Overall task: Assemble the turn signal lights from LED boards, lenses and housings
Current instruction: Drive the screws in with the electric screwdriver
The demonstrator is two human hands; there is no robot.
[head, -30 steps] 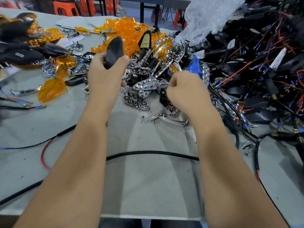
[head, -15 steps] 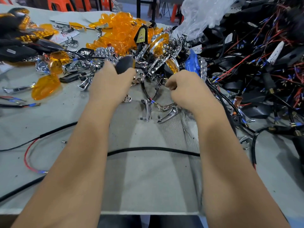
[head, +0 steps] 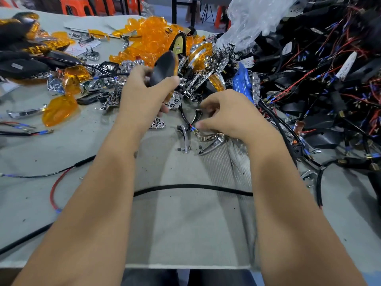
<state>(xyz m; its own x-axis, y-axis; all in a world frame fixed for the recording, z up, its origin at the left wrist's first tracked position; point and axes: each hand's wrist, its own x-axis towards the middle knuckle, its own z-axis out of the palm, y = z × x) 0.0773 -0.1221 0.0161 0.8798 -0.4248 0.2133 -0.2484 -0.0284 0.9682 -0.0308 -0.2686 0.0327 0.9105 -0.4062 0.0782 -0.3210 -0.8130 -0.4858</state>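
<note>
A grey table carries orange lenses at its far edge, wires at right, orange stools behind. The left hand grasps a black housing above the pile; the right hand pinches a thin wire.

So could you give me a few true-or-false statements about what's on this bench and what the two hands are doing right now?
1. The left hand grips a black housing. True.
2. The right hand lies flat and open on the table. False: its fingers are curled, pinching at the thin wire ends by the chrome pieces.
3. A heap of orange lenses lies behind the left hand. True.
4. The tangle of black, red and blue wiring sits on the left of the table. False: it fills the right side.
5. A single orange lens lies on the grey table, left of the left hand. True.
</note>
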